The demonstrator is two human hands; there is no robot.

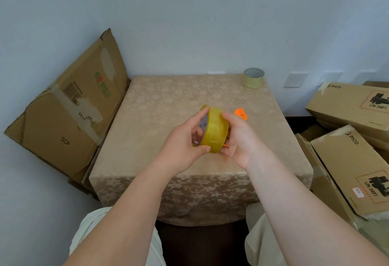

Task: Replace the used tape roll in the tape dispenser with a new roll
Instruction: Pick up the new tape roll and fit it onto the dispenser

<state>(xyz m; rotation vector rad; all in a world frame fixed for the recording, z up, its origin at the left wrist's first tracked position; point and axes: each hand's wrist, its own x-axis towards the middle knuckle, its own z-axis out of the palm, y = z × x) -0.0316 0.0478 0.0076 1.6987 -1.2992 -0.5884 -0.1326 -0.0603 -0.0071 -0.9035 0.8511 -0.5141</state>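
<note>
A thick yellow tape roll [215, 130] is held upright above the middle of the table, its open core facing left. My left hand [185, 139] grips its left rim with thumb below and fingers on top. My right hand [240, 139] cups its right side. Bits of the orange tape dispenser [241, 113] stick out behind my right hand, and a thin orange piece shows under the roll; most of it is hidden. A thinner, pale tape roll [253, 78] lies flat at the table's far right corner.
The small table [157, 118] has a beige flowered cloth. Flattened cardboard boxes [69, 108] lean against the wall on the left. Stacked brown PICO boxes [353, 145] crowd the right side. A white wall stands close behind.
</note>
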